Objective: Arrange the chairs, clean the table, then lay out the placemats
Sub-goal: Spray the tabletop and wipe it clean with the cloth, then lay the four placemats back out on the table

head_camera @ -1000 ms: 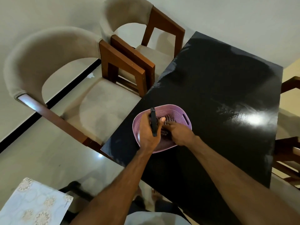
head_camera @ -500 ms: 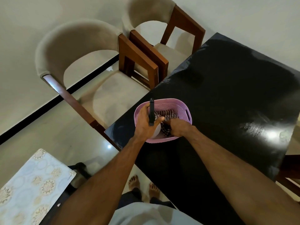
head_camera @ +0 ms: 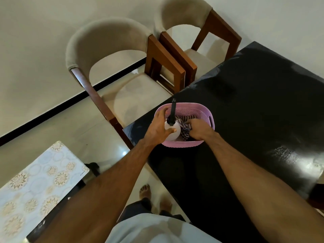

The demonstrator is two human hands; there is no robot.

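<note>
A pink plastic basket (head_camera: 198,111) stands on the near left corner of the glossy black table (head_camera: 254,106). My left hand (head_camera: 157,128) grips a white spray bottle (head_camera: 174,131) with a black nozzle, upright inside the basket. My right hand (head_camera: 199,131) is closed on a striped cloth (head_camera: 184,120) lying in the basket. Two beige upholstered chairs with wooden arms, one nearer (head_camera: 112,55) and one farther (head_camera: 185,20), stand along the table's left side. A pale blue placemat (head_camera: 35,186) with gold flower prints lies at the lower left.
A cream wall with a black skirting line runs behind the chairs. The floor is shiny pale tile, and my bare feet (head_camera: 145,192) stand by the table's near edge. The arm of another wooden chair (head_camera: 317,202) peeks out at the right edge.
The camera has tilted so the chairs and table shifted right and the placemat shows more. The white bottle has risen further into sight in my left hand; my right hand stays on the cloth.
</note>
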